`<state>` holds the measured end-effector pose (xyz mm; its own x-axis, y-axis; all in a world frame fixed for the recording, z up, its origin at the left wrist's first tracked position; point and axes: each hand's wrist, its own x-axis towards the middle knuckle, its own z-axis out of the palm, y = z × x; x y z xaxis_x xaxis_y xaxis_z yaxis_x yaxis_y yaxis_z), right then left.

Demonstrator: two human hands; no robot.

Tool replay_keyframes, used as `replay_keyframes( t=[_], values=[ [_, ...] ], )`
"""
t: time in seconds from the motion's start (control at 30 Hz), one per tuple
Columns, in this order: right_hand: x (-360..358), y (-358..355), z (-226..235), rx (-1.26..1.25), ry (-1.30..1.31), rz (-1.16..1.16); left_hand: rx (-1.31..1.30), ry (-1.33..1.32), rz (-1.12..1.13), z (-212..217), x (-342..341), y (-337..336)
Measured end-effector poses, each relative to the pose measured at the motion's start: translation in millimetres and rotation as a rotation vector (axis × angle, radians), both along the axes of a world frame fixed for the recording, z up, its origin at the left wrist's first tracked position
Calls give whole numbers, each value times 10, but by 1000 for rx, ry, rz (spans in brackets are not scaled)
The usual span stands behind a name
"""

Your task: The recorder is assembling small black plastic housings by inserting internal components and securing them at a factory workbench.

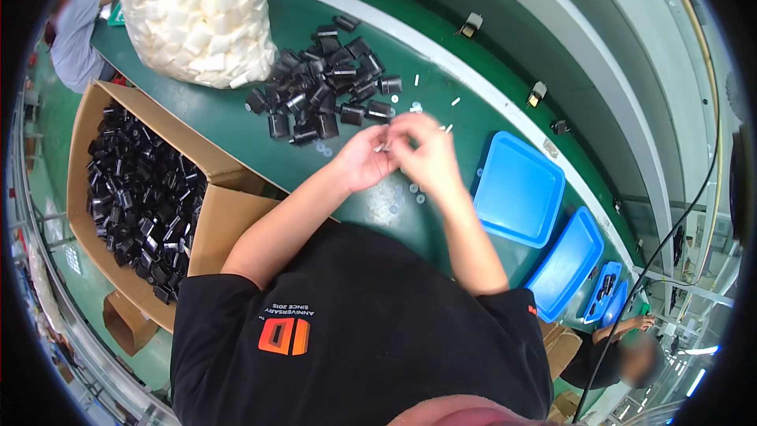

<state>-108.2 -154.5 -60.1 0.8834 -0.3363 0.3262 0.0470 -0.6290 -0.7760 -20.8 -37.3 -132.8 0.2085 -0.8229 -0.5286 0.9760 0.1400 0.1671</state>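
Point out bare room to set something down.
The green tabletop is bare between the open brown cardboard box and the heap of glossy black cylinders. The nearest rectangular blue plastic tray is empty too. Crowded: that heap, and between the forearms, where small translucent discs lie scattered.

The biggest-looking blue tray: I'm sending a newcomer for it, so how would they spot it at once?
Find the long green table, then the person's right hand above it. The blue tray lies just to the right of that hand. Unlike the other blue trays, which trail off toward the lower right, it is the one closest to the hand.
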Motion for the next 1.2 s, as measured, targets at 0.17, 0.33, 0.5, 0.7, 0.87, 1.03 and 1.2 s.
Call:
replay_keyframes(
  t=[0.17, 0.33, 0.5, 0.7, 0.87, 1.03, 1.2],
  values=[
    [518, -821, -222, 84, 169, -297, -93, -496, -294, -69, 156, 220],
    [878, -1072, -598, -199, 411, -214, 196, -1356, -538, 223, 150, 178],
    [869, -1080, -506, -373, 583, -120, 533, -2139, -408, 240, 77, 26],
    [452, -1390, -377, -346, 493, -103, 545, -2277, -497, 253, 43, -73],
    [49, -1575, -446, -247, 563, -48, 613, -2406, -819, 274, 1, -194],
    [-45, -1357, -309, -87, 482, 127, 690, -2376, -978, 232, -123, -278],
    [-118, -960, -270, -161, 433, 100, 785, -2324, -1054, 212, -111, -338]
  ],
)
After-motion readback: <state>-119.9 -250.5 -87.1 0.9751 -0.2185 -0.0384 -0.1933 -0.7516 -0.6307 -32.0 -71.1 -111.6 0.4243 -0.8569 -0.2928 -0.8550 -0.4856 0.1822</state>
